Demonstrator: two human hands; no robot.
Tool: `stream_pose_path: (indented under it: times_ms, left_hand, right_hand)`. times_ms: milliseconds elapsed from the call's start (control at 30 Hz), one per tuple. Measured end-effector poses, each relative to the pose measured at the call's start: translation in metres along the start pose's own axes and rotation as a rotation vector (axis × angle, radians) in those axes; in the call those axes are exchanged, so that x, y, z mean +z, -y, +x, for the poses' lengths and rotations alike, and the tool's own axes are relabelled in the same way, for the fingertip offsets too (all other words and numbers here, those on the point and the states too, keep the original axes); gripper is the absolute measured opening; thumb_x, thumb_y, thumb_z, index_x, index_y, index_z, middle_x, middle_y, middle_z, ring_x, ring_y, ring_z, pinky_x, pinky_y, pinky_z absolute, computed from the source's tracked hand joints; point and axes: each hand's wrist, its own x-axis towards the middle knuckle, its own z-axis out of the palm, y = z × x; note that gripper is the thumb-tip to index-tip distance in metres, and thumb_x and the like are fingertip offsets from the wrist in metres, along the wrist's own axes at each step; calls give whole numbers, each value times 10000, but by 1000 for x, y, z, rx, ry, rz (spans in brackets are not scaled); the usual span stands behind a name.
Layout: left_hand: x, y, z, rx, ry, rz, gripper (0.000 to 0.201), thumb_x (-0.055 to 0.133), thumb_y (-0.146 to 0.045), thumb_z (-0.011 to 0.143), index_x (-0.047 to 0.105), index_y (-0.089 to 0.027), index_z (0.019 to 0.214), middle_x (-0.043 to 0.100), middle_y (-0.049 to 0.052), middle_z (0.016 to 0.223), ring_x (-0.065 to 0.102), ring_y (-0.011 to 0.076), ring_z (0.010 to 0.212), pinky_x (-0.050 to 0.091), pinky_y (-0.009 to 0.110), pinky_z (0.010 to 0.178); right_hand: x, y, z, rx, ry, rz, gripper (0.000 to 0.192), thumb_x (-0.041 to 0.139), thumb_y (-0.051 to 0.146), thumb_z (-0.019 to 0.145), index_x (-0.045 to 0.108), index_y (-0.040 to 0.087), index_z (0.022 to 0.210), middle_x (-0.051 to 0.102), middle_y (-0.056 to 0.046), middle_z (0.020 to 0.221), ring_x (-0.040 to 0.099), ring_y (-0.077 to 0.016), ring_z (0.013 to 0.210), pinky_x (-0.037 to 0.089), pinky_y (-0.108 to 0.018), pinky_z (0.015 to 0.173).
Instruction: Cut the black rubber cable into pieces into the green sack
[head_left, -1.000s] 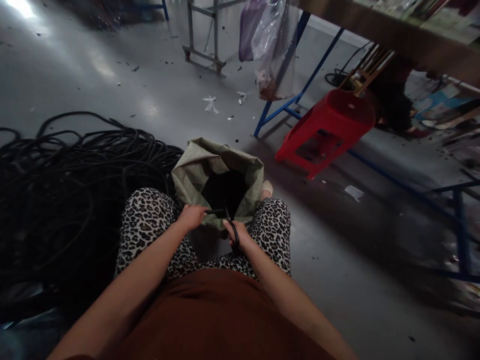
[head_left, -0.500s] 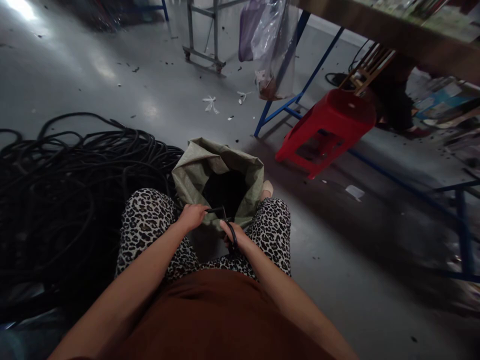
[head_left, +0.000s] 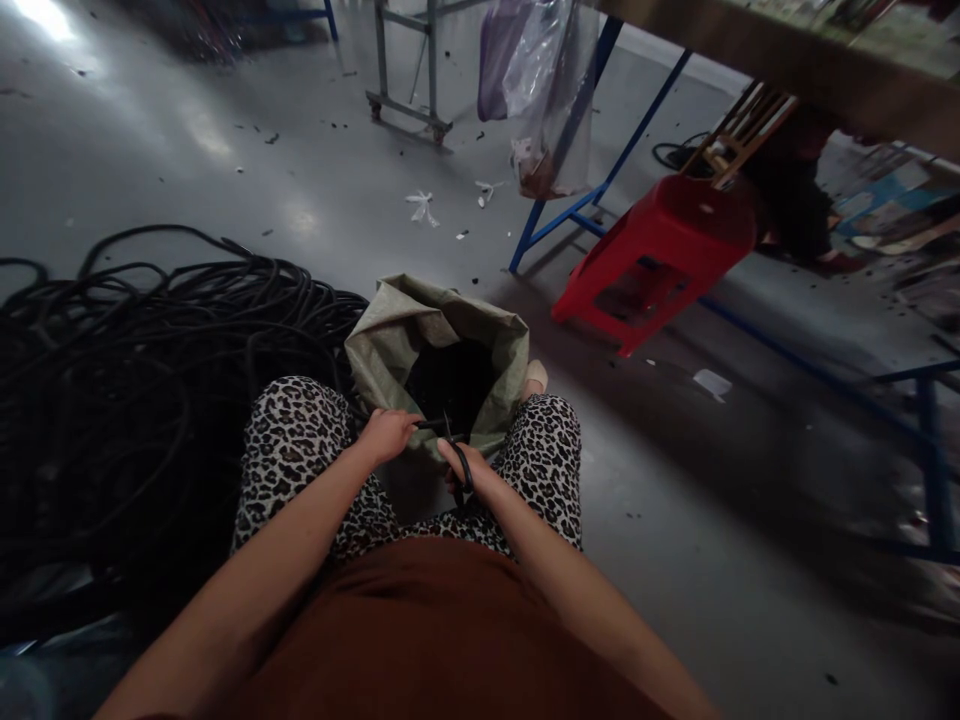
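My left hand (head_left: 388, 434) is closed on a thin black strip (head_left: 430, 424) that looks like rubber cord, its free end pointing right. In my right hand (head_left: 463, 464) is a pair of scissors (head_left: 463, 468) with black handles, fingers wrapped round them. The blades rise beside the end of the strip; whether they touch it I cannot tell. Both hands are over the near rim of an open woven sack (head_left: 367, 350) between my knees. Dark contents (head_left: 454, 375) lie inside the sack, too dim to make out singly.
A large heap of black rubber cord (head_left: 172, 340) lies on the floor at left. A red plastic stool (head_left: 660, 250) stands at right under a table (head_left: 750, 50) with blue legs. A clear plastic bag (head_left: 555, 110) hangs from the table. Another person's dark-clothed leg (head_left: 795, 210) shows behind the stool.
The scissors have shifted slightly, and their blades look a little more closed beside the strip. My left hand has moved very slightly right. The sack stays in place.
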Motion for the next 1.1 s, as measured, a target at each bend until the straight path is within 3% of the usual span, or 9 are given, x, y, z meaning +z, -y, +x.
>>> stream_pose_path:
  times_ms: [467, 600, 800, 1100]
  left_hand:
    - [1, 1, -2, 59, 13, 18, 323, 425, -268, 867, 629, -259, 1116, 688, 53, 1012, 606, 201, 981, 397, 309, 848]
    - [1, 0, -1, 51, 19, 19, 332, 411, -268, 871, 614, -254, 1134, 685, 53, 1032, 602, 196, 990, 406, 306, 844]
    - [1, -2, 0, 19, 33, 12, 336, 406, -271, 870, 606, -271, 1140, 683, 42, 1049, 593, 188, 1011, 404, 303, 862]
    - [5, -2, 1, 8, 41, 2, 315, 429, -292, 867, 628, -282, 1111, 681, 50, 1058, 596, 206, 1019, 389, 312, 872]
  right_hand:
    - [0, 4, -1, -23, 2, 19, 514, 424, 602, 861, 585, 125, 965, 539, 6, 519, 532, -118, 390, 408, -189, 363]
    - [1, 2, 2, -70, -67, -25, 460, 429, 563, 877, 570, 125, 872, 488, 40, 443, 474, -86, 313, 341, -155, 325]
    - [2, 3, 1, -67, -143, -28, 386, 478, 500, 872, 558, 126, 826, 456, 59, 414, 432, -78, 287, 344, -160, 308]
    - [1, 4, -2, -35, -156, -110, 308, 504, 403, 880, 595, 117, 807, 453, 52, 438, 423, -73, 290, 351, -169, 313]
